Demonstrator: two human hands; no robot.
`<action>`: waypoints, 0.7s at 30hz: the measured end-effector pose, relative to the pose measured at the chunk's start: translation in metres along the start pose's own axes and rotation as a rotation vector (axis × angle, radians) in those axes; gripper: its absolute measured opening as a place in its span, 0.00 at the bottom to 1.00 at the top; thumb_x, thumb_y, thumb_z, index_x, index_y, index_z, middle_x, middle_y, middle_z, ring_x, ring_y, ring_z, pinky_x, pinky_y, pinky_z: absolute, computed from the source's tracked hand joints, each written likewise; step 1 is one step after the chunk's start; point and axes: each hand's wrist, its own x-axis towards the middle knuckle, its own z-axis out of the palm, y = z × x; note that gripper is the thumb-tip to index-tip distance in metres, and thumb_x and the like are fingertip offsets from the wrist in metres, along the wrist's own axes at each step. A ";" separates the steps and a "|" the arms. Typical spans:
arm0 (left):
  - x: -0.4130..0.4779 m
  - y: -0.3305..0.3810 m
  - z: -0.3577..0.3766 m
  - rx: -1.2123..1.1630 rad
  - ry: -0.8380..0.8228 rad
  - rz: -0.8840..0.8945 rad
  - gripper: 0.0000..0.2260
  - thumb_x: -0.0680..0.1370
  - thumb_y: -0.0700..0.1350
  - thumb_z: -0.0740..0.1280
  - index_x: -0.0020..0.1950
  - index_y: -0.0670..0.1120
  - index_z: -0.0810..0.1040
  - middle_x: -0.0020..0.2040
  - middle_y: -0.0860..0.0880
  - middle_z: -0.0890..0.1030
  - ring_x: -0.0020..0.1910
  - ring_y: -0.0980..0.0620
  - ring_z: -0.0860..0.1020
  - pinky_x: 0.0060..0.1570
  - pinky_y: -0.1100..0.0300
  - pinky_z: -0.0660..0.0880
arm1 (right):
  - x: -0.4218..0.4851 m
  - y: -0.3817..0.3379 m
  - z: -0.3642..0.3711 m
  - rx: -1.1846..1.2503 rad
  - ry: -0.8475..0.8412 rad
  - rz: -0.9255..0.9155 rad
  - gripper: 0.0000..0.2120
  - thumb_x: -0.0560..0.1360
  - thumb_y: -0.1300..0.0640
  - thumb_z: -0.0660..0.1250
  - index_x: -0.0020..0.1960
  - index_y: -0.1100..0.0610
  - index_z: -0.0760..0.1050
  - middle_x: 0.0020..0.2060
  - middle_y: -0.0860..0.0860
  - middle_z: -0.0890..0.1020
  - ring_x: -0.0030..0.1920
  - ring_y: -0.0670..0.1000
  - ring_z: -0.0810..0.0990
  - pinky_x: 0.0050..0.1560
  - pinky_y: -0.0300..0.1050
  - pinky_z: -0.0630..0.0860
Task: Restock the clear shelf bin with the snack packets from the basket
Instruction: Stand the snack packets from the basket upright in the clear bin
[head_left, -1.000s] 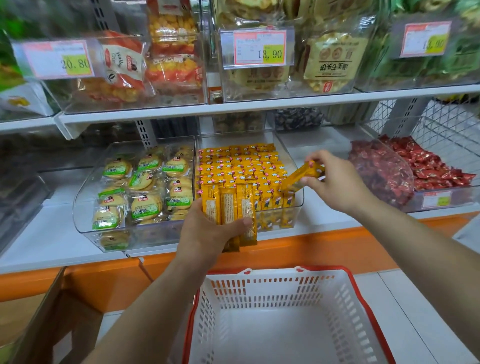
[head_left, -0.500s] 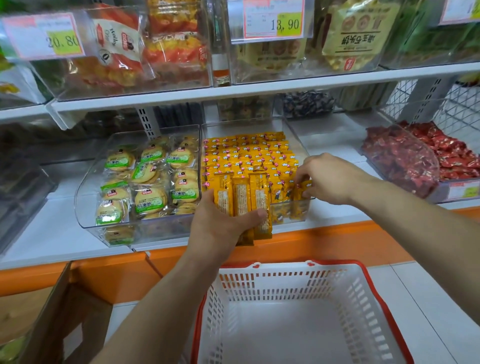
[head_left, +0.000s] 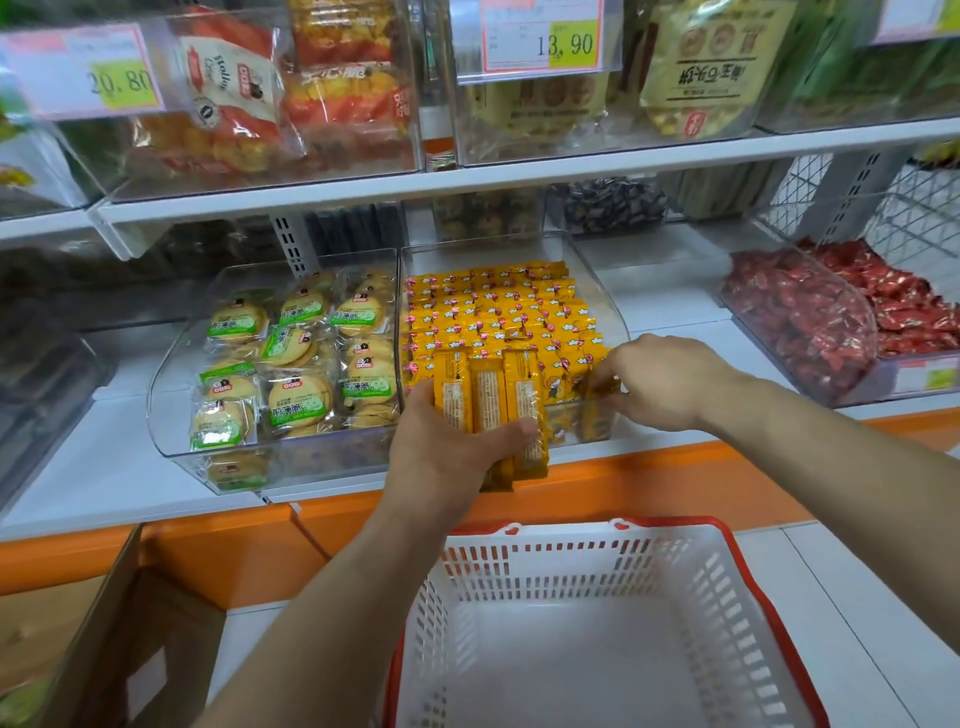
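Holding position noted at the shelf front: a handful of yellow snack packets (head_left: 488, 402) is gripped in the left hand (head_left: 449, 447), thumb laid across the printed faces and fingers curled behind, so the packets are kept upright, side by side and aligned, probably so that each can be drawn off singly. The bundle is parked against the front lip of the clear shelf bin (head_left: 602, 306), at about 6 o'clock of the bin, which keeps the supply just beside the spot being filled. The right hand (head_left: 670, 384) is set at the bin's 4 o'clock corner, its fingers (head_left: 605, 383) bent down onto a single packet (head_left: 595, 415) in the front row; whether that packet is pinched or only pressed into line cannot be told. Rows of matching packets are seen standing on end across the bin, packed tightly from 12 o'clock forward, a layout judged to show every label and save room. The basket (head_left: 519, 571) is stationed on the floor at 6 o'clock, directly below the hands, and no packets are visible inside it; the handful is therefore judged to be the last of the stock. A bin of round biscuits (head_left: 291, 364) is touching the target bin at 9 o'clock, and a bin of red sweets (head_left: 800, 317) stands well apart at 3 o'clock.
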 end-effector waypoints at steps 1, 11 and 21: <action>0.000 0.000 0.000 0.003 -0.002 -0.004 0.31 0.67 0.50 0.82 0.67 0.54 0.74 0.57 0.55 0.84 0.55 0.51 0.83 0.56 0.48 0.82 | -0.002 -0.001 -0.001 0.001 -0.016 0.013 0.14 0.77 0.45 0.64 0.62 0.38 0.77 0.58 0.45 0.82 0.58 0.54 0.79 0.48 0.46 0.75; -0.003 -0.007 0.014 -0.072 -0.139 -0.024 0.28 0.70 0.50 0.80 0.68 0.54 0.74 0.58 0.53 0.85 0.56 0.50 0.84 0.59 0.46 0.81 | -0.057 -0.043 0.003 0.916 0.246 0.096 0.19 0.76 0.44 0.70 0.66 0.42 0.74 0.53 0.40 0.80 0.48 0.42 0.82 0.43 0.37 0.77; 0.001 -0.013 0.018 -0.243 -0.264 -0.043 0.27 0.63 0.51 0.79 0.61 0.52 0.80 0.52 0.50 0.88 0.52 0.47 0.86 0.54 0.45 0.82 | -0.068 -0.043 -0.008 1.813 0.019 -0.020 0.23 0.76 0.66 0.67 0.68 0.50 0.73 0.51 0.60 0.83 0.46 0.55 0.83 0.43 0.46 0.80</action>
